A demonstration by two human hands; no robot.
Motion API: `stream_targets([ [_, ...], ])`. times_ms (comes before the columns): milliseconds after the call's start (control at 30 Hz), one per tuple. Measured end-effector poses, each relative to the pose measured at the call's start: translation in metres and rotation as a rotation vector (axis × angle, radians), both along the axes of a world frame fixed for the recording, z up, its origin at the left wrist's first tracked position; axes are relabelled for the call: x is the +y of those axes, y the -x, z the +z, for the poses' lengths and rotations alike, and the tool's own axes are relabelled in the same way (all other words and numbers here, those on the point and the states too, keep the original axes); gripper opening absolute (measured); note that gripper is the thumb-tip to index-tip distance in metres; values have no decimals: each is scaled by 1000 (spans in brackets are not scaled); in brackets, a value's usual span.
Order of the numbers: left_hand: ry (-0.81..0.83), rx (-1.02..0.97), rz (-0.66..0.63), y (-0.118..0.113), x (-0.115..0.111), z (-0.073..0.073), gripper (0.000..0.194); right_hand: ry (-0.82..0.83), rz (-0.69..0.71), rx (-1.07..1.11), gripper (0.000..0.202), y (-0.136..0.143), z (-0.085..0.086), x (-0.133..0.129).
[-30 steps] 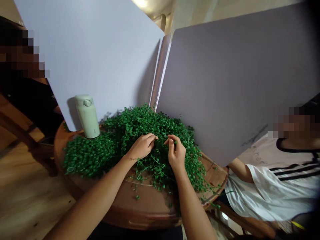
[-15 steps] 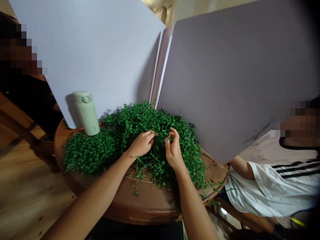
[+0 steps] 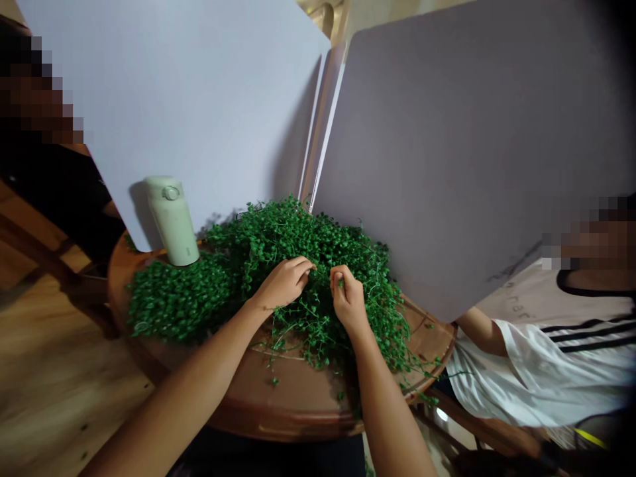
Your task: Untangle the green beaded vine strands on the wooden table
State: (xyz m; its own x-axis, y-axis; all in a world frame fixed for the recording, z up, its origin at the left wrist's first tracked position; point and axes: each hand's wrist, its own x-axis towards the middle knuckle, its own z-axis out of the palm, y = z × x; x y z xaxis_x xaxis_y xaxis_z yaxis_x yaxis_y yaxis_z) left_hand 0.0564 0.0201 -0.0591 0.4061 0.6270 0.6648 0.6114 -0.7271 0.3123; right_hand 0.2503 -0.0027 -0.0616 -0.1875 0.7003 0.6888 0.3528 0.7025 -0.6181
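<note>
A large heap of green trailing plants (image 3: 318, 238) with small round leaves covers the middle of the round brown table. My left hand (image 3: 287, 281) is over the front of the heap, its thumb and fingertips pinched on a thin plant stem. Just to its right, my right hand (image 3: 348, 293) is closed, with a bit of green showing between the thumb and the curled fingers. The two hands are a short gap apart. A flatter, denser patch of small green leaves (image 3: 176, 301) lies to the left of the heap.
A pale green bottle (image 3: 173, 222) stands behind the left patch. Two tall boards, one light (image 3: 199, 99) and one grey (image 3: 437, 146), rise behind the plants. A person in black sits at the left, and another in a white shirt (image 3: 536, 371) at the right. Loose sprigs lie on the table (image 3: 283, 397).
My right hand's raised fingers have curled down and closed against the thumb. My left hand has barely moved. The view has shifted slightly.
</note>
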Motion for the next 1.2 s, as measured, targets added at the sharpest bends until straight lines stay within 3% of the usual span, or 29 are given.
stream_targets([
  [267, 0, 29, 18, 0, 0, 0, 21, 27, -10, 2, 38, -2, 3, 0],
  [400, -2, 12, 17, 1, 1, -1, 27, 68, 6, 6, 29, -1, 1, -1],
  [767, -5, 21, 23, 2, 1, -2, 33, 94, 47, 17, 32, 1, -4, 4],
  [1200, 5, 46, 34, 1, -3, 3, 23, 62, 15, -78, 53, -2, 5, -2],
])
